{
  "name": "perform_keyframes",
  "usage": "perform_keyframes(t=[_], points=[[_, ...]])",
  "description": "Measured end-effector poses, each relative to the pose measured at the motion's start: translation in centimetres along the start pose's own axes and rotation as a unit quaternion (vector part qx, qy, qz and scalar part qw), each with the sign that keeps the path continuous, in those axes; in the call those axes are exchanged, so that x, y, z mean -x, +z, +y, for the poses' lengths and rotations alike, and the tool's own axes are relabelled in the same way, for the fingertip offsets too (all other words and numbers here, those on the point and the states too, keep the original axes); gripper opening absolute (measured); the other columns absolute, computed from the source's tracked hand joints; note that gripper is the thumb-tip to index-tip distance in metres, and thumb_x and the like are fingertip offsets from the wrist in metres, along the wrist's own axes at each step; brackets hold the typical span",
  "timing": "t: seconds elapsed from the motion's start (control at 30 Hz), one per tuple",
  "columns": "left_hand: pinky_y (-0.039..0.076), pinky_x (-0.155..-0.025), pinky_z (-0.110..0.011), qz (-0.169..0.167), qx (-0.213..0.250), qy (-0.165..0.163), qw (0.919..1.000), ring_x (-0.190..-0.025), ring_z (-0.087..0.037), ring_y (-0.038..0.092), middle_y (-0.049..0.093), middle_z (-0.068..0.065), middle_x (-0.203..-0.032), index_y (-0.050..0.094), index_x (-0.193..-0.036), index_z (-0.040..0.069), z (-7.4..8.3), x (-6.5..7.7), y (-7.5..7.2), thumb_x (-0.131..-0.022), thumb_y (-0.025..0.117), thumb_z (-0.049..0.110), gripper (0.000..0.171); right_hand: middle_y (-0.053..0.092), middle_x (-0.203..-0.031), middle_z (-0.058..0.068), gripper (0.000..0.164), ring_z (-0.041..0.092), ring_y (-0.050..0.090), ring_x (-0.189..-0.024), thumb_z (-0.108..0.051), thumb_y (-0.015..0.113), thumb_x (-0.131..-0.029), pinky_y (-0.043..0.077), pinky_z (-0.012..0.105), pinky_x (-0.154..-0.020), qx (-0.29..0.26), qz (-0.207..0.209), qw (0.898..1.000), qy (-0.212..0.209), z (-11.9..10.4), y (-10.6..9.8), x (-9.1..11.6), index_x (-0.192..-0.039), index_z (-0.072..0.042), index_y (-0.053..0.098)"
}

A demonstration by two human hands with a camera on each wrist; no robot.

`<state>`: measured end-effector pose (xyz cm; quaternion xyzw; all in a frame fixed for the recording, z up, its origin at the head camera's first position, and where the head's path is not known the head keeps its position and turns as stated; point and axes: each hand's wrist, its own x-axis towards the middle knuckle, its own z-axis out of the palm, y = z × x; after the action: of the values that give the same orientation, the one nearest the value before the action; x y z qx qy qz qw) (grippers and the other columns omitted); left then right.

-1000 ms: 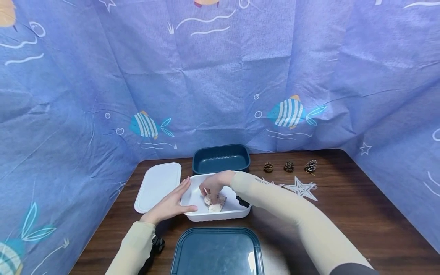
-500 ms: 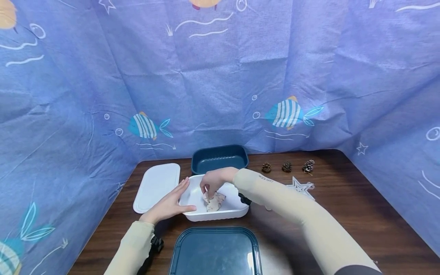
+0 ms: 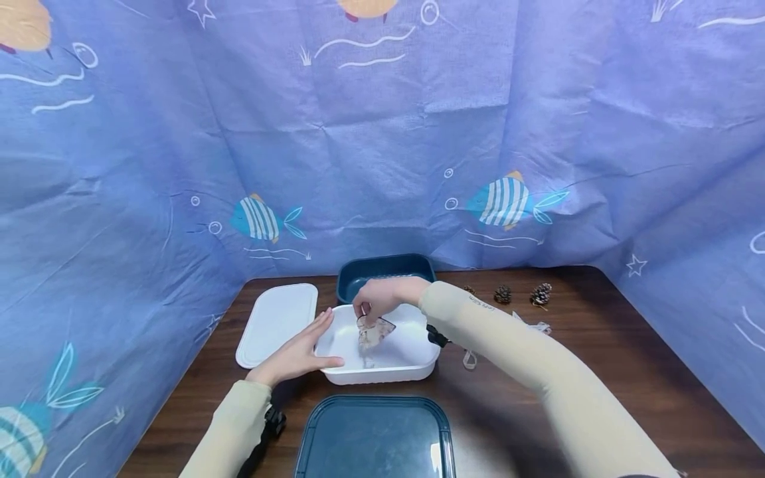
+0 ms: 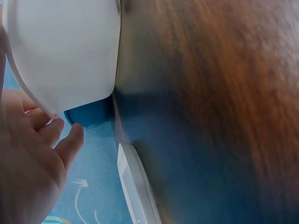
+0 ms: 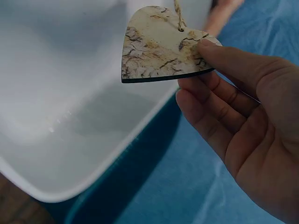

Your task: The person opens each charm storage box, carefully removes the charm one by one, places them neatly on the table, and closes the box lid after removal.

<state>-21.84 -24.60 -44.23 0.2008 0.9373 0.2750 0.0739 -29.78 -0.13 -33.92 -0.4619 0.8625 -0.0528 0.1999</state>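
My right hand [image 3: 378,299] pinches a heart-shaped wooden ornament [image 5: 156,51] with a cracked cream-and-brown print and a twine loop. Thumb on its face and fingers behind, I hold it over a white rectangular container [image 3: 379,376]. In the head view the heart [image 3: 373,333] hangs tilted above the container's floor. My left hand [image 3: 295,358] rests at the container's left side, thumb at the near rim and the other fingers stretched along the left rim. The left wrist view shows those fingertips [image 4: 57,125] right at the container's edge.
A white lid [image 3: 277,325] lies left of the container. Behind stands a dark blue container [image 3: 385,265]; a dark blue lid [image 3: 375,438] lies in front. Pinecones [image 3: 503,294] sit at the back right. My right forearm partly hides a white ornament [image 3: 540,327] and a ribbon loop [image 3: 470,360].
My right hand has gripped the heart ornament and raised it off the white container's floor, moving slightly away from me. The left hand has stayed at the rim.
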Motion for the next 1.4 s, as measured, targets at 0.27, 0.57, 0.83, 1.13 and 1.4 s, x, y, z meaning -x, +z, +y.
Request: perform_keyframes(t=[0.27, 0.57, 0.83, 1.13, 1.4], points=[[0.021, -0.120, -0.056, -0.007, 0.006, -0.001, 1.0000, -0.154, -0.026, 0.010, 0.009, -0.002, -0.169, 0.018, -0.162, 0.016, 0.2, -0.1, 0.1, -0.080, 0.074, 0.067, 0.112, 0.068, -0.098, -0.004, 0.013, 0.008, 0.062, -0.087, -0.016, 0.068, -0.098, 0.053, 0.026, -0.081, 0.003, 0.054, 0.998, -0.031, -0.2, -3.8, 2.5, -0.111, -0.013, 0.071], [0.021, -0.119, -0.057, -0.006, 0.001, -0.007, 1.0000, -0.154, -0.027, 0.011, 0.009, -0.002, -0.169, 0.019, -0.162, 0.016, 0.4, -0.2, -0.2, -0.079, 0.074, 0.068, 0.113, 0.066, -0.092, -0.002, 0.014, 0.011, 0.058, -0.078, -0.017, 0.066, -0.099, 0.051, 0.026, -0.074, -0.003, 0.091, 0.995, -0.029, 0.1, -6.0, 4.5, -0.111, -0.011, 0.069], [0.021, -0.119, -0.058, 0.000, 0.007, -0.002, 1.0000, -0.154, -0.028, 0.012, 0.012, -0.006, -0.169, 0.020, -0.162, 0.014, 0.5, 0.0, 0.0, -0.079, 0.074, 0.067, 0.112, 0.060, -0.080, -0.002, 0.013, 0.011, 0.049, -0.068, -0.016, 0.068, -0.098, 0.046, 0.029, -0.072, -0.002, 0.125, 0.992, -0.008, 2.4, -6.4, 7.0, -0.109, -0.009, 0.069], [0.021, -0.119, -0.058, 0.008, 0.009, 0.015, 0.9998, -0.154, -0.027, 0.011, 0.011, -0.004, -0.169, 0.019, -0.162, 0.014, 0.2, -0.1, 0.0, -0.079, 0.073, 0.068, 0.113, 0.068, -0.091, 0.000, 0.014, 0.015, 0.060, -0.079, -0.017, 0.068, -0.098, 0.051, 0.037, -0.078, -0.010, 0.151, 0.988, 0.024, 4.9, -7.8, 11.1, -0.110, -0.009, 0.069], [0.021, -0.119, -0.058, 0.001, 0.011, 0.012, 0.9999, -0.154, -0.028, 0.010, 0.011, -0.006, -0.169, 0.019, -0.162, 0.013, 0.2, 0.0, 0.2, -0.080, 0.073, 0.068, 0.113, 0.068, -0.089, 0.000, 0.013, 0.016, 0.062, -0.080, -0.015, 0.068, -0.097, 0.052, 0.039, -0.078, -0.018, 0.184, 0.982, 0.040, 6.3, -8.6, 14.7, -0.109, -0.009, 0.069]])
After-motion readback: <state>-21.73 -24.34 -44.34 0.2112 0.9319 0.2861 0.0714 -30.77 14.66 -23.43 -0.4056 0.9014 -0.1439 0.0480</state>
